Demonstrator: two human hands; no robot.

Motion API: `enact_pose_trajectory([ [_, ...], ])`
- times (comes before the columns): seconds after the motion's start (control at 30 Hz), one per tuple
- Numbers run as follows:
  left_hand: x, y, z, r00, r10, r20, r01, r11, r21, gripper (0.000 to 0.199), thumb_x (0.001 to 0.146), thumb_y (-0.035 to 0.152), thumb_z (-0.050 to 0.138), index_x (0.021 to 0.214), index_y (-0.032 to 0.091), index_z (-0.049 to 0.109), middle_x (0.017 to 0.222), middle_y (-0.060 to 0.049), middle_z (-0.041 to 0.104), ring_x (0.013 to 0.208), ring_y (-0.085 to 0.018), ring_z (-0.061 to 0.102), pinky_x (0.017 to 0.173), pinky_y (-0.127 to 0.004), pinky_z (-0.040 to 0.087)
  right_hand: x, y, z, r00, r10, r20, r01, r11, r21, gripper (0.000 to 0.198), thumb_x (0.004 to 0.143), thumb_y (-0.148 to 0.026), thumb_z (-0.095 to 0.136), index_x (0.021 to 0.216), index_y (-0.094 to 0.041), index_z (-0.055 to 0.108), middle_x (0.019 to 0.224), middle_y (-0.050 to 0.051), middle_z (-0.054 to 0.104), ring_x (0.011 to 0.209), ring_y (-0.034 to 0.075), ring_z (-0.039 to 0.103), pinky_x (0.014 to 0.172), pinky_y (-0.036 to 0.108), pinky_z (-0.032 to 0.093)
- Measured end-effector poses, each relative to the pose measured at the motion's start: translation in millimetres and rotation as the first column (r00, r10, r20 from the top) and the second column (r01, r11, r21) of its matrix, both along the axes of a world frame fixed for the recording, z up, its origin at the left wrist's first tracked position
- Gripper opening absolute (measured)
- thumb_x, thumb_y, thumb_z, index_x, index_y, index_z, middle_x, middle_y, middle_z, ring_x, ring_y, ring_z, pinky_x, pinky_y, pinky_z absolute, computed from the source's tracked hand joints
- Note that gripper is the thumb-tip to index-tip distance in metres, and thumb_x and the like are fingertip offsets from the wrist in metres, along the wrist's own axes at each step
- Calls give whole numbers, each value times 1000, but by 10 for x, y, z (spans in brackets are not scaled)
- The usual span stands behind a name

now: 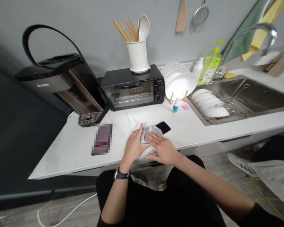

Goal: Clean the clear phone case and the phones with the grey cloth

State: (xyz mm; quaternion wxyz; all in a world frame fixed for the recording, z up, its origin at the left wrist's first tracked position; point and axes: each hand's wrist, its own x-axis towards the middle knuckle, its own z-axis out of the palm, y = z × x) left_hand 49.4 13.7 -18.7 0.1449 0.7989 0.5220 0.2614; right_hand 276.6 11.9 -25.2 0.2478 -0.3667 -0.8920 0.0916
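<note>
A crumpled grey-white cloth [152,130] lies on the white counter in front of me, partly covered by my hands. My left hand [133,143] rests against its left side, thumb and fingers spread apart around that edge. Flat across the top and near side of the cloth lies my right hand [162,147], its fingers stretched out and thumb apart. Just behind the cloth on the right is a black phone-like slab [163,127]. A dark watch [121,173] is on my left wrist.
A pixelated dark item [102,139] lies left. Behind stand a water dispenser [85,91], a toaster oven [132,91] topped by a utensil holder [137,56], racked plates [180,82] and a small bottle [175,105]. A sink [262,94] holds bowls, right; another person's shoe [241,164] shows below.
</note>
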Motion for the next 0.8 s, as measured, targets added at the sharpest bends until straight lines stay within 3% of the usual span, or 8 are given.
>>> enact_pose_trajectory([
  [0.07, -5, 1, -12, 1000, -3, -3, 3, 1000, -2, 107, 86, 42, 81, 168, 24, 16, 139, -14, 62, 124, -32, 60, 107, -46, 49, -29, -7, 3, 999, 53, -1, -53, 998, -22, 77, 100, -66, 55, 157, -15, 47, 158, 16, 52, 149, 30, 47, 124, 50, 39],
  [0.2, -5, 4, -19, 1000, -10, 21, 10, 1000, 9, 108, 85, 46, 82, 168, 27, 14, 137, -11, 64, 125, -31, 59, 111, -47, 46, 17, 46, 13, 975, -222, -5, 222, 975, -6, 68, 104, -57, 52, 154, -11, 51, 155, 22, 53, 147, 36, 49, 122, 57, 38],
  [0.33, -1, 9, -10, 1000, 0, -9, 0, 1000, 3, 108, 86, 44, 81, 169, 25, 14, 139, -14, 62, 124, -33, 60, 107, -47, 49, 18, 8, 18, 995, 97, -33, -98, 995, -21, 83, 96, -67, 61, 159, -15, 45, 158, 16, 52, 149, 31, 47, 125, 50, 38],
  [0.5, -9, 9, -29, 1000, -14, 7, 14, 1000, 24, 109, 85, 47, 81, 169, 27, 13, 138, -12, 63, 126, -32, 59, 110, -47, 47, -50, -29, 6, 969, -247, -4, 247, 969, 6, 74, 102, -61, 53, 153, -8, 52, 155, 24, 52, 147, 37, 49, 122, 57, 38],
  [0.6, -7, 7, -40, 1000, 6, -11, -5, 1000, 29, 103, 89, 46, 78, 168, 26, 16, 141, -14, 61, 124, -32, 59, 106, -47, 49, -109, -22, -28, 999, 34, -17, -34, 999, 0, 91, 95, -76, 54, 155, -8, 48, 158, 19, 51, 150, 32, 46, 126, 50, 36],
  [0.63, -4, 4, -39, 1000, 12, -14, -12, 999, 31, 102, 89, 46, 78, 168, 26, 17, 140, -15, 61, 124, -33, 60, 105, -47, 49, -106, -2, -35, 998, 57, -11, -57, 998, -12, 84, 97, -73, 52, 155, -13, 49, 157, 16, 53, 149, 30, 47, 126, 49, 36],
  [0.73, 8, -6, -23, 1000, 10, 2, -10, 999, 39, 107, 86, 48, 81, 168, 27, 16, 136, -12, 64, 124, -32, 60, 108, -47, 48, -32, 69, -34, 980, -198, -3, 198, 980, 1, 66, 105, -58, 49, 155, -14, 51, 156, 18, 53, 147, 34, 49, 123, 57, 37],
  [0.8, 11, -13, -12, 1000, 6, 17, -7, 999, 38, 109, 85, 47, 82, 168, 28, 15, 134, -11, 66, 124, -31, 61, 108, -46, 48, 19, 61, -20, 977, -212, 5, 212, 977, 17, 70, 103, -58, 53, 156, -12, 49, 157, 21, 51, 149, 37, 46, 122, 59, 38],
])
